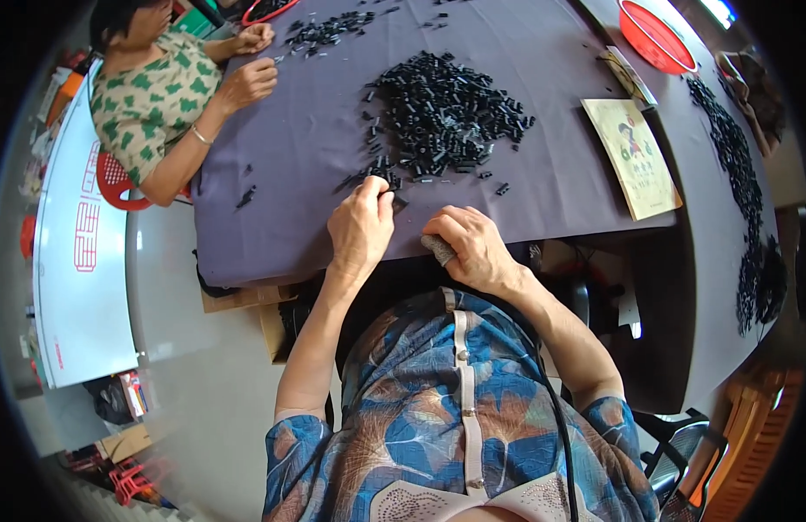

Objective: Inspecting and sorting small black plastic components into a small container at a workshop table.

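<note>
Near the table's front edge, my left hand point(361, 226) is closed in a pinch, with a small black piece point(400, 204) showing at its fingertips. Just to its right, my right hand point(474, 248) is curled shut. Something grey and rough, like a wrap or cover point(438, 249), shows at its thumb; whatever its fingers pinch is hidden. Beyond both hands spreads a heap of short black tube-like pieces point(438, 113), and some of its loose pieces reach up to my left hand.
A grey cloth covers the table point(559, 191). At the right lie a yellowish booklet point(633, 157), a red basket point(655, 36) and a long row of black pieces point(733, 174). Across to the left sits another person point(159, 96), hands over the table near a smaller black pile point(329, 33).
</note>
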A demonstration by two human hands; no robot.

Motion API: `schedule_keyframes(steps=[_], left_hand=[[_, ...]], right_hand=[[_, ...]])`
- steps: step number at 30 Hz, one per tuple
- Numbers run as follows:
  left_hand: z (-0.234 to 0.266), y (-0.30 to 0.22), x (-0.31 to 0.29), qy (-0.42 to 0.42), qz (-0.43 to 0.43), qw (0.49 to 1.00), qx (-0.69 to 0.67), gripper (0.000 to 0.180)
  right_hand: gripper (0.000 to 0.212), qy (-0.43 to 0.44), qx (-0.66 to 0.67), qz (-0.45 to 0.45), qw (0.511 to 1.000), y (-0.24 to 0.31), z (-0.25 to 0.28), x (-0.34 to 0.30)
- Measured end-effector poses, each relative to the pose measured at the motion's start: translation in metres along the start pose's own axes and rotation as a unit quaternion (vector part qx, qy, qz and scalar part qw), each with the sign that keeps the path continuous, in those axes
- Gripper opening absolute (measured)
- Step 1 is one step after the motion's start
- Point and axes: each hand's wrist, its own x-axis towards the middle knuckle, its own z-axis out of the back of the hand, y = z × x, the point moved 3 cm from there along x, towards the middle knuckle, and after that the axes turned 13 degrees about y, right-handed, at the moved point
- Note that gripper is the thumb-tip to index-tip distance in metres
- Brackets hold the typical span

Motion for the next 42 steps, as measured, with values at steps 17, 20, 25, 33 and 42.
schedule_keyframes(steps=[17,20,25,33,42], left_hand=[[-0.073,-0.116,0.023,0.059,-0.197,0.974,0.095,0.012],[-0.073,-0.108,0.023,0.028,-0.207,0.977,0.027,0.008],[-0.051,-0.07,0.02,0.076,-0.071,0.911,-0.399,0.009],[-0.033,-0.066,-0.003,-0.002,-0.095,0.851,-0.517,0.011],[-0.034,-0.053,-0.008,0.028,0.021,0.705,-0.709,0.008]], right_hand=[[0.012,-0.297,0.269,-0.155,0.903,-0.066,0.068,-0.036],[0.014,-0.283,0.276,-0.16,0.905,-0.064,0.064,-0.033],[0.022,-0.234,0.23,-0.16,0.931,-0.046,0.058,-0.026],[0.036,-0.145,0.132,-0.09,0.976,-0.015,0.037,-0.013],[0.036,-0.147,0.102,-0.068,0.982,-0.005,0.029,-0.01]])
